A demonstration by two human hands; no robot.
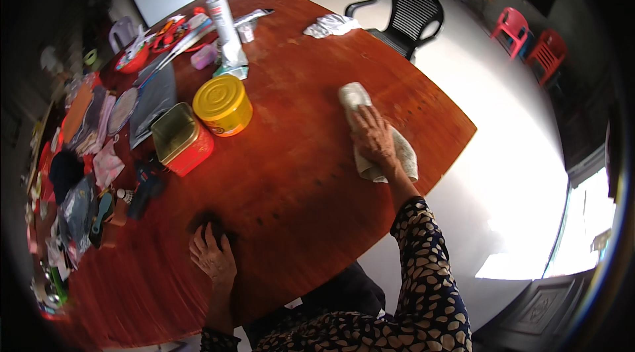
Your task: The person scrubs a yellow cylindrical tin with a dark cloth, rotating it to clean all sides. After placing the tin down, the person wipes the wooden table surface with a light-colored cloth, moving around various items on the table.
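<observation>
My right hand (374, 136) presses a pale folded cloth (405, 155) onto the reddish-brown wooden table (297, 134), fingers bent over it; one end of the cloth sticks out beyond the fingertips. Lower left, my left hand (213, 257) rests palm down on the tabletop with its fingers spread and nothing in them. Ahead of it stands a red, square open tin (192, 156) with a bare metal inside. Touching or almost touching that tin is a round yellow tub (223, 102) with its lid on.
Clothes, bags and small items (83, 127) crowd the table's left side. Farther back are a tall white roll (225, 25), a red basket (134, 58) and a crumpled silvery-white cloth or wrapper (331, 25). A black plastic chair (407, 15) stands against the far right edge.
</observation>
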